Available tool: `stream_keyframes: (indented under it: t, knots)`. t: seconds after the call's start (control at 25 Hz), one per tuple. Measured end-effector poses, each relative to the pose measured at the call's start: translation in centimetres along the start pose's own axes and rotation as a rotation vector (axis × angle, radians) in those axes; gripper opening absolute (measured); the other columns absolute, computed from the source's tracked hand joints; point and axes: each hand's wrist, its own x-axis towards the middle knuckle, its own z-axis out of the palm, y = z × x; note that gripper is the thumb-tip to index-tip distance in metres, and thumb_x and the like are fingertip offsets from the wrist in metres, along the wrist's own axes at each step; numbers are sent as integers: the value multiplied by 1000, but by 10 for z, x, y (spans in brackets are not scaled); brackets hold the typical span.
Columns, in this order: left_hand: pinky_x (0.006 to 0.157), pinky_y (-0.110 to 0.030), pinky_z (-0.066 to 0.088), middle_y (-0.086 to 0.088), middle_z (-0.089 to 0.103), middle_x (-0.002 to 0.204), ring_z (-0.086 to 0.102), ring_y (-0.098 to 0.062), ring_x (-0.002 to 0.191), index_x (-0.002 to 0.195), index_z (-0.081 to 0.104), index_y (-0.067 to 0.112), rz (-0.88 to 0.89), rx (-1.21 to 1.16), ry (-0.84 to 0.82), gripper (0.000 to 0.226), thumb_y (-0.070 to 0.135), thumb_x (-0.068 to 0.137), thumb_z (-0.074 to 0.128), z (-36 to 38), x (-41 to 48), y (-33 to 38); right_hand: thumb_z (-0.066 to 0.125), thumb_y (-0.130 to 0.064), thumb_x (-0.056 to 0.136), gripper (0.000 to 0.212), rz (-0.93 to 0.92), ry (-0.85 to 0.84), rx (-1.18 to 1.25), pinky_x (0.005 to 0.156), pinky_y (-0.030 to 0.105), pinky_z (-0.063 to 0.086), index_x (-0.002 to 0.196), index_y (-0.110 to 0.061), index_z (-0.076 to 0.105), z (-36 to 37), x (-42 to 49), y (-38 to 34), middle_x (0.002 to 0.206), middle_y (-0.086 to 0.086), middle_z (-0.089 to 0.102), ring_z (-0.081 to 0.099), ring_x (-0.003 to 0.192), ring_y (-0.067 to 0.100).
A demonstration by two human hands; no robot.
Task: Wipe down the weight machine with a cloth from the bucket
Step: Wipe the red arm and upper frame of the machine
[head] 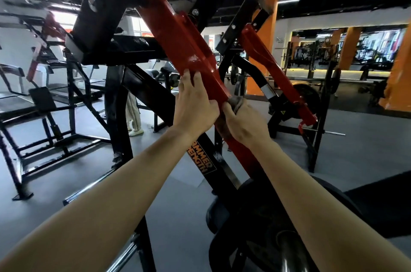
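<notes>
On the near slanted red steel arm (pixel 189 49) of the black weight machine (pixel 97 16), the right hand (pixel 244 122) clutches a crumpled grey cloth (pixel 236 102), and the left hand (pixel 193 105) grips the arm. Wiping seems midway, with the frame probably left to do.

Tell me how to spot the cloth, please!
Look at the big black weight machine and follow its nearer red arm downward. The right hand grips a crumpled cloth against it. It is the only soft grey-brown thing among shiny painted metal.
</notes>
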Motion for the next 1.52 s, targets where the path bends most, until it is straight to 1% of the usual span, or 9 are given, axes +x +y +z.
stream_keyframes:
  t: [0.24,0.36,0.48,0.68,0.84,1.0,1.28,1.44,1.52]
  knots:
    - [125,-48,16,-18,-1,169,3,-33,156,161,7,10,62,-9,-33,86,26,92,55,3,-3,-11,42,-58,103,69,-57,46,-109,93,51,50,149,-8,34,8,-25,3,130,15,54,56,114,35]
    - [126,-48,13,-16,-5,169,-2,-32,157,162,6,10,127,-1,-80,85,25,93,53,6,-9,-28,37,-64,102,81,52,80,-301,100,53,47,156,-5,25,13,-50,20,140,17,48,49,127,37]
    - [125,-49,20,-16,-3,169,4,-33,156,160,12,10,166,-4,-139,82,27,92,54,7,-21,-33,39,-63,102,82,206,31,-215,107,59,41,158,-6,21,14,-43,3,147,22,42,43,134,44]
    - [121,-50,28,-19,6,167,13,-35,154,156,26,8,348,15,-296,70,27,94,54,8,-52,-46,55,-30,103,78,240,113,-391,114,50,38,159,1,11,27,-83,-4,157,26,32,40,140,43]
    - [118,-50,31,-15,11,166,20,-34,151,151,35,8,373,-39,-389,63,21,93,56,12,-74,-59,48,-22,105,48,300,258,-296,109,50,42,147,-1,39,27,-110,4,149,24,43,43,136,44]
    - [113,-47,39,-11,31,156,38,-34,142,148,39,8,408,-91,-455,66,13,85,58,5,-79,-66,44,-25,106,33,158,386,-246,101,48,46,131,-6,56,34,-115,-18,135,17,53,50,125,39]
    - [113,-43,32,-9,41,151,35,-28,141,148,40,8,375,-4,-379,59,18,92,53,-19,-47,-89,37,-19,108,33,17,-60,0,93,48,51,133,-9,56,66,-86,-52,120,15,65,62,110,34]
    - [113,-43,35,-9,43,147,36,-28,139,145,44,6,321,74,-300,57,17,90,54,-28,-23,-115,41,-27,109,43,-20,-151,31,107,32,33,147,-9,48,83,-59,-69,148,13,51,46,137,30]
    - [113,-44,36,-9,44,146,36,-27,139,141,49,6,306,103,-237,53,16,89,54,-31,-11,-125,39,-32,109,53,-106,-170,83,118,34,26,156,-10,36,91,-34,-82,162,12,36,33,149,27]
